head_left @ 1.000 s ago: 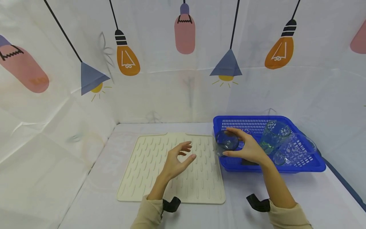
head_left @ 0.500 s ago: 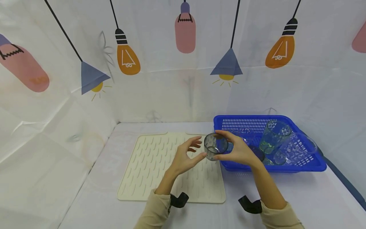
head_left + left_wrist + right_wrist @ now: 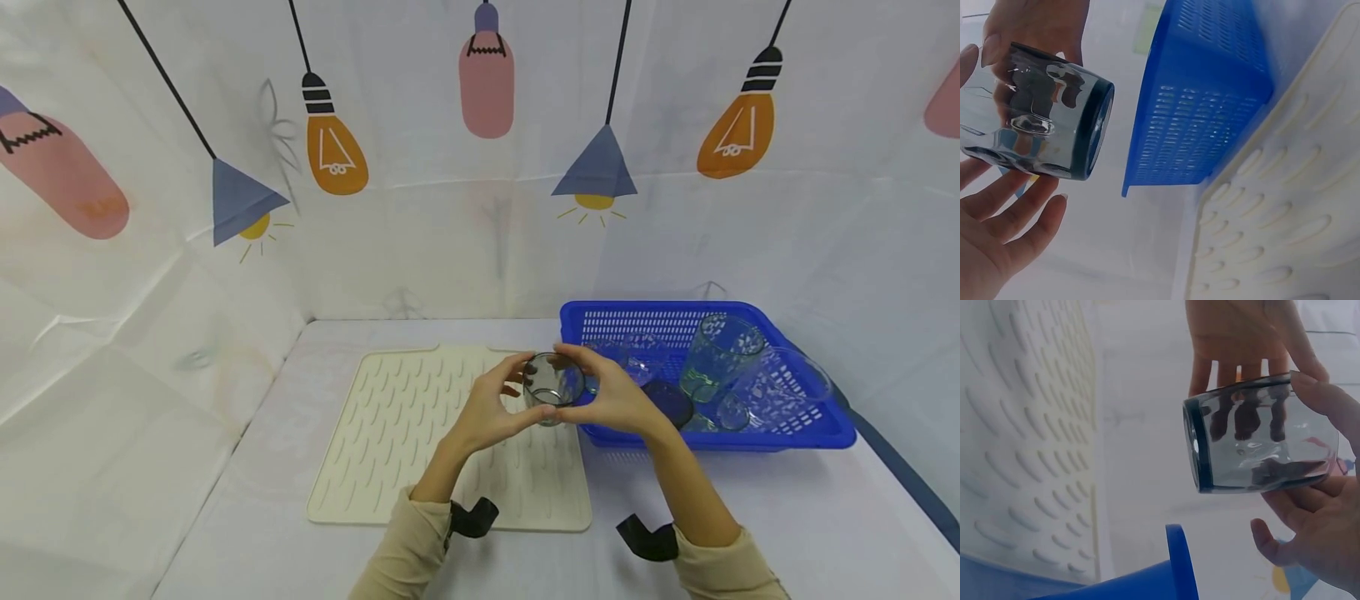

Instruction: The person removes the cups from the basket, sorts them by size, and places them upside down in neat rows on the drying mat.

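Observation:
A smoky grey drinking glass (image 3: 552,382) is held up between both hands above the right part of the cream ridged mat (image 3: 390,450). My left hand (image 3: 486,417) grips its left side, with the thumb near the rim. The right hand (image 3: 617,398) holds the opposite side, and the two thumbs nearly meet at the near side. In the left wrist view the glass (image 3: 1035,115) lies tilted sideways, its thick dark base facing right. The right wrist view shows left fingers (image 3: 1229,369) behind the glass (image 3: 1260,437).
A blue perforated basket (image 3: 802,442) stands right of the mat. Inside it are several glasses, among them a tall greenish tumbler (image 3: 720,354), a clear stemmed glass (image 3: 776,392) and a dark glass (image 3: 667,402). A white cloth with printed lamps hangs behind the table.
The right hand has brought the grey glass leftward from the basket to over the mat. My left hand has moved right and taken hold of the glass too.

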{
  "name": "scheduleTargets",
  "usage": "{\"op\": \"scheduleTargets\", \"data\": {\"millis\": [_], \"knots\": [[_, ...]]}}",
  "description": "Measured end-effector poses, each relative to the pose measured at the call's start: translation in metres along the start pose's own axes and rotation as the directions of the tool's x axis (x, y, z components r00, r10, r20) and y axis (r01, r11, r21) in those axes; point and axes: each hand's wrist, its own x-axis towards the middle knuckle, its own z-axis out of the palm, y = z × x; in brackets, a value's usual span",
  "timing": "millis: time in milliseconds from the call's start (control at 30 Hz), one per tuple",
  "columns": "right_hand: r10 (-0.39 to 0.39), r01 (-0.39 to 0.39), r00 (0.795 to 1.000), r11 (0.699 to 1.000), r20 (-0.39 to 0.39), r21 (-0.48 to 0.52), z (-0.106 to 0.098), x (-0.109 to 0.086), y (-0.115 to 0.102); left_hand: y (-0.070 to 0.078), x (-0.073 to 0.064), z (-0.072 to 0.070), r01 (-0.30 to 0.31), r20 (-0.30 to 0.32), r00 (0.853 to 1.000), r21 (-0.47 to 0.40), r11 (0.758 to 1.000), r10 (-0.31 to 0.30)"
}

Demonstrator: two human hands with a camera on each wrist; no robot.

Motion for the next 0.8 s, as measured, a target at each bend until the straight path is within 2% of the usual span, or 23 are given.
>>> {"op": "scheduleTargets", "data": {"millis": [267,400,500,633,800], "knots": [[-0.012,0.012,1.000,0.999,0.000,-0.043,0.005,0.000,-0.001,0.005,0.003,-0.003,0.067,0.054,0.996,0.060,0.996,-0.070],[-0.056,0.055,0.998,0.995,-0.004,-0.085,0.009,0.000,0.000,0.007,0.002,-0.005,0.091,0.080,0.992,0.079,0.993,-0.098],[-0.084,0.081,0.996,0.989,-0.018,-0.120,0.013,0.000,-0.001,0.007,0.002,-0.006,0.093,0.085,0.991,0.097,0.991,-0.101],[-0.084,0.079,0.996,0.986,-0.033,-0.145,0.017,0.001,-0.003,0.009,0.003,-0.005,0.093,0.081,0.991,0.118,0.989,-0.103],[-0.087,0.082,0.996,0.986,-0.029,-0.143,0.021,0.003,-0.003,0.014,0.005,-0.004,0.129,0.080,0.987,0.137,0.982,-0.141]]}}
